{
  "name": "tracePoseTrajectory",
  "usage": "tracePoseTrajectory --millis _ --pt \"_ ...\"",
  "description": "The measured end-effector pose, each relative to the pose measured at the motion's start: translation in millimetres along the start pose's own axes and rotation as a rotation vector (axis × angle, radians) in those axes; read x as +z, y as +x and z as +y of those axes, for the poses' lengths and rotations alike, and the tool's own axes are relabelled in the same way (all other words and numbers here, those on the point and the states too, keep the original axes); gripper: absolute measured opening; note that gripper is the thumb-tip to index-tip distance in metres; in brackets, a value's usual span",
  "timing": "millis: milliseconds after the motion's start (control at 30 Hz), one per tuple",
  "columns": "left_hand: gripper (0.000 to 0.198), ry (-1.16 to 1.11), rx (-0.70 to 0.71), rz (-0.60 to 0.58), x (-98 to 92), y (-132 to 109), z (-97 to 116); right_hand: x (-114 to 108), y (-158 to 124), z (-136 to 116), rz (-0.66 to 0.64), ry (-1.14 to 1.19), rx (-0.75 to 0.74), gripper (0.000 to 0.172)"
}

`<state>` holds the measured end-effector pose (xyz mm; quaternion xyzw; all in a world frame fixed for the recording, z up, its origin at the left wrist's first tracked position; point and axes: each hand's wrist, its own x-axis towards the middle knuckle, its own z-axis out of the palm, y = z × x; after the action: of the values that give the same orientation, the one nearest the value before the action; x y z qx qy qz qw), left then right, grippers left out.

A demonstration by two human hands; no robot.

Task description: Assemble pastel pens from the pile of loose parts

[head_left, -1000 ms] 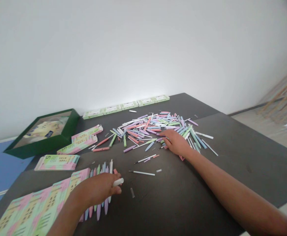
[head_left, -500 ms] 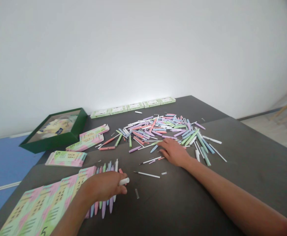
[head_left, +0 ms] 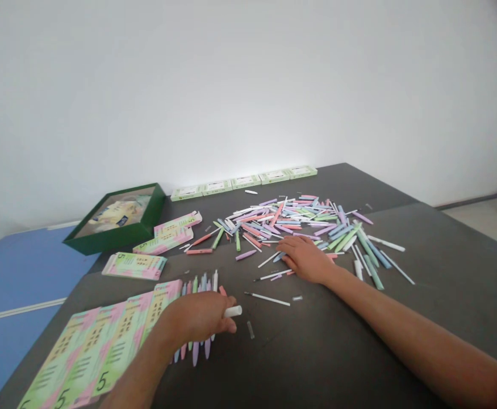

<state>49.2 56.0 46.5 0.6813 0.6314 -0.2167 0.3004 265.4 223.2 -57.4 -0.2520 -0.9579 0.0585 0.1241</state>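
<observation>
My left hand [head_left: 208,315] is closed around a white pen barrel [head_left: 233,311], whose end sticks out past the thumb and fingers. Beneath and behind that hand lies a row of pastel click pens [head_left: 195,353], partly covered by it. At the near edge of a heap of loose pen parts [head_left: 282,218], my right hand [head_left: 303,260] rests palm down, fingers stretched and slightly apart. A short blue pen part [head_left: 279,257] lies by its thumb, and what is under the palm is hidden. Nearby on the table are white ink refills [head_left: 267,299] with dark tips.
Printed pen boxes [head_left: 116,346] overlap at the near left, with flat cartons [head_left: 135,266] behind them. A green box [head_left: 116,218] holding plastic packets stands at the far left. Along the wall runs a row of light green boxes [head_left: 246,181]. Small clear caps [head_left: 250,329] lie on the dark table [head_left: 316,352].
The whole view has shifted, so the scene sits farther right. My right hand has moved slightly over the near edge of the heap, covering a green part. My left hand still holds the white barrel.
</observation>
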Motion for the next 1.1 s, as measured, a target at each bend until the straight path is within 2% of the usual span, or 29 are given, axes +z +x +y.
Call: tracePoseTrajectory --millis 167,400,567,700,800,967,1100 --pt "0.040 0.038 0.007 0.003 1.5 1 1 8 21 -7 -0.029 0.006 -0.051 0.035" --pt "0.040 0.049 0.008 0.015 -0.9 -2 4 10 27 -15 -0.030 0.007 -0.036 0.026" --pt "0.041 0.060 0.010 0.028 1.3 -3 8 11 67 -42 -0.024 0.001 -0.074 0.031" --pt "0.040 0.052 0.011 0.040 0.4 -7 8 21 95 -56 -0.092 -0.049 -0.098 0.035" --pt "0.037 0.046 0.006 0.044 -1.7 -11 8 27 94 -53 -0.122 -0.075 -0.096 0.029" --pt "0.035 0.036 0.028 0.064 -2.2 -13 11 27 74 -42 -0.103 -0.092 -0.099 0.027" --pt "0.033 0.016 0.026 0.062 -3.4 -15 16 22 75 -46 -0.116 -0.108 -0.085 0.026"
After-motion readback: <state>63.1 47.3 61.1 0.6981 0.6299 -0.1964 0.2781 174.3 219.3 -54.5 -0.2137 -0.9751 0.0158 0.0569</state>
